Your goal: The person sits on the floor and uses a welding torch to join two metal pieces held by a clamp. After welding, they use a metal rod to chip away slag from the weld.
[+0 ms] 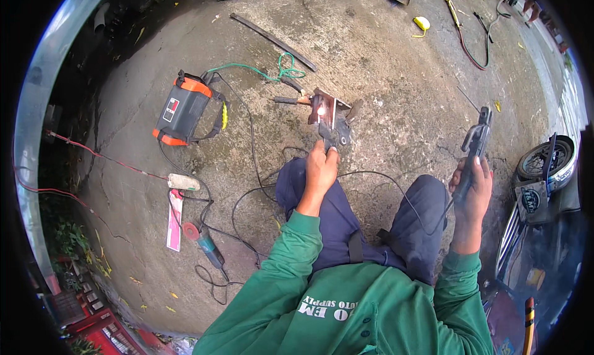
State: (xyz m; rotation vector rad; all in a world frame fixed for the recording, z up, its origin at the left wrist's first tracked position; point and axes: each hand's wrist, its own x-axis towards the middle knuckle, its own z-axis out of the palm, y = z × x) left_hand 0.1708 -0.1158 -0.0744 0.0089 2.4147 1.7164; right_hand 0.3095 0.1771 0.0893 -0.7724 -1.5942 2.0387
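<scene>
My right hand (473, 183), raised at the right, is closed around a dark electrode holder (476, 135). A thin welding rod (468, 98) sticks out of its top, up and left. Ahead of my knees, my left hand (320, 171) grips a dark tool (326, 134) whose kind I cannot make out. Its far end reaches the near side of a small brown metal workpiece (326, 102) on the concrete. A spot on that metal glows orange-white. Clamp handles (286, 100) extend from the workpiece's left side.
A black and orange welding machine (185, 111) stands at left, its cables crossing the ground. Nearer lie an angle grinder (207, 243) and a pink-white packet (174, 222). A flat metal bar (272, 41) and yellow tape measure (422, 24) lie farther off. A motorcycle wheel (546, 160) stands right.
</scene>
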